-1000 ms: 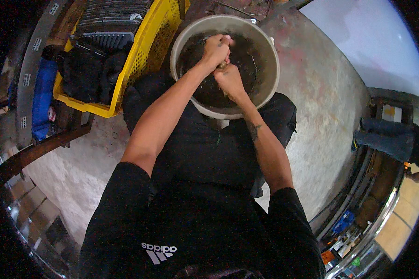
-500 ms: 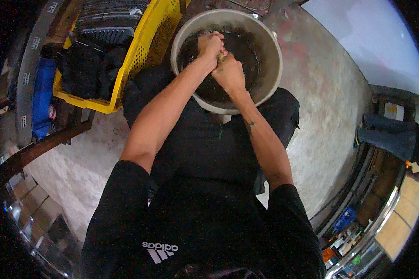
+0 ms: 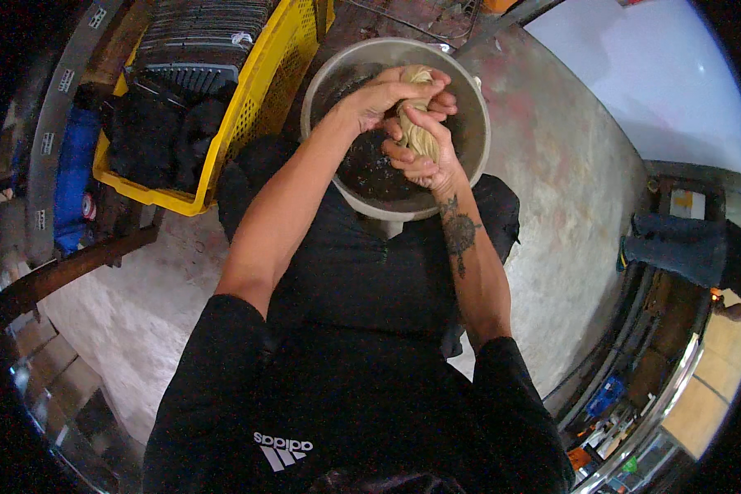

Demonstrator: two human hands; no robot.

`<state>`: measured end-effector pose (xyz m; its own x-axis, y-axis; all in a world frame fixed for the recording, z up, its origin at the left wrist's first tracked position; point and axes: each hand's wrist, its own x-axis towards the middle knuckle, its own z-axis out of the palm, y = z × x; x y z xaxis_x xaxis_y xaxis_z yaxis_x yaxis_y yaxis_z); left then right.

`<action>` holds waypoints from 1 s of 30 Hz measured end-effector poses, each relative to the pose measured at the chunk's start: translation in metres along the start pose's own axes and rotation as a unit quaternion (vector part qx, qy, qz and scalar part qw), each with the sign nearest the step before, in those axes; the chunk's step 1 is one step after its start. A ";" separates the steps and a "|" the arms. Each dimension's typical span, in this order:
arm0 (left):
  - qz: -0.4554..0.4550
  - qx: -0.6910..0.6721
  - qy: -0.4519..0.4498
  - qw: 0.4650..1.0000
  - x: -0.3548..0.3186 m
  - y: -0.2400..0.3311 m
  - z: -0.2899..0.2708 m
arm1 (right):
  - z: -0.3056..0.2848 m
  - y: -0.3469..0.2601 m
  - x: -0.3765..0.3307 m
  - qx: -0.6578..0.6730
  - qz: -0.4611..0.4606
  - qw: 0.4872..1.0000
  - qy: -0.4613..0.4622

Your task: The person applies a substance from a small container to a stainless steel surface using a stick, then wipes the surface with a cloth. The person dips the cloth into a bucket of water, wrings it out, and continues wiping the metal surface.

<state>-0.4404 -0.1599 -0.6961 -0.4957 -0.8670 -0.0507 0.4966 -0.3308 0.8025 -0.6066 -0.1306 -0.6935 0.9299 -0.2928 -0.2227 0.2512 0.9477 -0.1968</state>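
A bunched beige-yellow cloth (image 3: 420,140), creased into twisted folds, is held above the dark water (image 3: 375,169) in a round grey bucket (image 3: 314,99). My left hand (image 3: 379,100) grips its far end, the fingers curling over it. Around its nearer end, the fingers of my right hand (image 3: 438,160) are closed, palm turned upward. Parts of the cloth are hidden behind my fingers. The bucket stands between my knees, and small bubbles float on the water.
Left of the bucket stands a yellow perforated crate (image 3: 263,90) holding dark ribbed trays and black cloth-like material. A blue container (image 3: 72,173) is beyond it. A white panel (image 3: 650,74) rises at the far right. Another person's trousered leg (image 3: 675,247) is at the right edge.
My hands have turned and lifted slightly, and the cloth now shows between them where it was mostly hidden before. The bucket appears slightly lower in view.
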 end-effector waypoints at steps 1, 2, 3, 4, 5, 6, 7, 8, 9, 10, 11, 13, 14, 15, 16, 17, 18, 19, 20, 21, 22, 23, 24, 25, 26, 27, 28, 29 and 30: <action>-0.016 0.018 0.034 0.999 0.002 0.000 -0.009 | -0.002 -0.002 0.004 -0.010 0.014 0.999 0.038; -0.033 0.034 0.067 0.997 0.002 0.001 -0.011 | -0.001 0.000 0.007 -0.054 0.007 0.995 0.085; -0.007 0.056 0.112 0.992 0.002 -0.001 -0.005 | 0.000 0.003 0.012 -0.097 0.000 0.987 0.132; -0.017 0.079 0.134 0.988 0.003 -0.006 -0.006 | 0.000 0.006 0.016 -0.140 -0.006 0.974 0.177; -0.027 0.103 0.154 0.982 0.003 -0.007 -0.005 | -0.002 0.008 0.017 -0.182 -0.003 0.963 0.196; -0.037 0.127 0.175 0.976 0.004 -0.009 -0.004 | -0.005 0.009 0.017 -0.215 -0.007 0.953 0.214; -0.044 0.108 0.215 0.970 0.005 -0.012 -0.002 | -0.007 0.010 0.018 -0.247 -0.011 0.941 0.231; -0.050 0.102 0.235 0.965 0.006 -0.016 -0.003 | -0.010 0.010 0.018 -0.279 -0.015 0.927 0.249; -0.057 0.097 0.254 0.961 0.007 -0.020 -0.005 | -0.013 0.013 0.021 -0.335 -0.021 0.900 0.277; -0.063 0.092 0.274 0.955 0.007 -0.023 -0.008 | -0.017 0.017 0.025 -0.390 -0.026 0.869 0.304; -0.067 0.089 0.292 0.950 0.007 -0.024 -0.008 | -0.023 0.019 0.029 -0.442 -0.033 0.833 0.331; -0.075 0.082 0.322 0.940 0.011 -0.025 -0.001 | -0.044 0.022 0.033 -0.576 -0.086 0.730 0.357; -0.069 0.077 0.344 0.933 0.009 -0.026 -0.001 | -0.042 0.026 0.037 -0.631 -0.104 0.670 0.378; -0.063 0.071 0.366 0.926 0.008 -0.026 0.001 | -0.038 0.030 0.041 -0.678 -0.119 0.602 0.404; -0.057 0.065 0.387 0.918 0.008 -0.027 0.002 | -0.036 0.034 0.042 -0.702 -0.122 0.571 0.408; -0.048 0.051 0.404 0.912 0.008 -0.028 0.002 | -0.036 0.037 0.043 -0.725 -0.127 0.538 0.412; -0.040 0.037 0.421 0.905 0.008 -0.031 0.002 | -0.035 0.039 0.044 -0.746 -0.132 0.504 0.416; -0.031 0.023 0.438 0.898 0.009 -0.033 0.002 | -0.035 0.041 0.045 -0.745 -0.139 0.493 0.427; -0.022 0.005 0.443 0.896 0.008 -0.032 0.003 | -0.029 0.043 0.047 -0.745 -0.145 0.482 0.438; -0.013 -0.014 0.449 0.893 0.007 -0.030 0.002 | -0.024 0.043 0.047 -0.744 -0.150 0.472 0.448; -0.004 -0.032 0.454 0.890 0.007 -0.029 0.002 | -0.018 0.043 0.046 -0.745 -0.141 0.478 0.444; -0.004 -0.042 0.458 0.888 0.007 -0.028 0.003 | -0.012 0.042 0.044 -0.745 -0.133 0.482 0.442; -0.004 -0.052 0.462 0.885 0.007 -0.028 0.004 | -0.009 0.041 0.043 -0.745 -0.125 0.487 0.439; -0.005 -0.063 0.466 0.882 0.007 -0.027 0.005 | -0.009 0.041 0.043 -0.744 -0.114 0.479 0.452; 0.003 -0.057 0.465 0.883 0.008 -0.029 0.005 | -0.009 0.041 0.044 -0.743 -0.103 0.470 0.465; 0.011 -0.051 0.464 0.884 0.008 -0.030 0.005 | -0.010 0.042 0.044 -0.742 -0.092 0.461 0.478; 0.019 -0.045 0.464 0.885 0.008 -0.031 0.004 | -0.010 0.042 0.044 -0.743 -0.084 0.458 0.482; 0.021 -0.054 0.464 0.884 0.007 -0.033 0.001 | -0.009 0.042 0.044 -0.744 -0.076 0.454 0.484; 0.024 -0.064 0.464 0.883 0.006 -0.035 -0.002 | -0.008 0.042 0.045 -0.746 -0.068 0.450 0.485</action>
<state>-0.4594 -0.1546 -0.7255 0.2952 -0.7937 -0.5319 0.6068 -0.2743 0.7460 -0.5562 -0.1051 -0.7193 0.1953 -0.9395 -0.2814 -0.8459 -0.0162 -0.5332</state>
